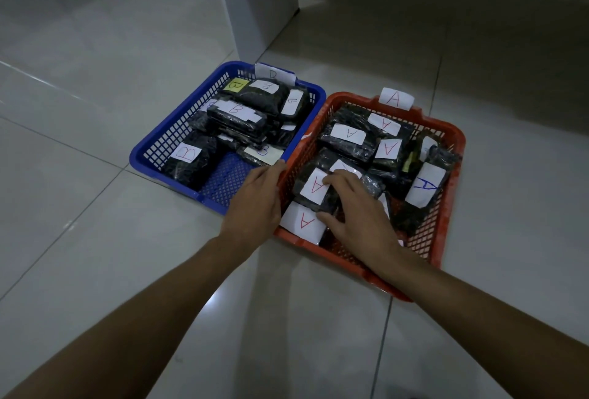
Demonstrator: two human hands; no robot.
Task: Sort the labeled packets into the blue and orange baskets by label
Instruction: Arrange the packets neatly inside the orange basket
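Head view, right hand [357, 207] fingers pinching A packet [314, 186], long axis running near-to-far, left hand [255, 204] fingers together on orange basket [446, 217] rim

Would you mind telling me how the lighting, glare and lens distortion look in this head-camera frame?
Head view: dim overall, corners darkest; soft glare on the floor tiles between the forearms; wide-angle bending curves the tile joints; labels in the blue basket and orange basket stay legible; left hand and right hand look only slightly soft.
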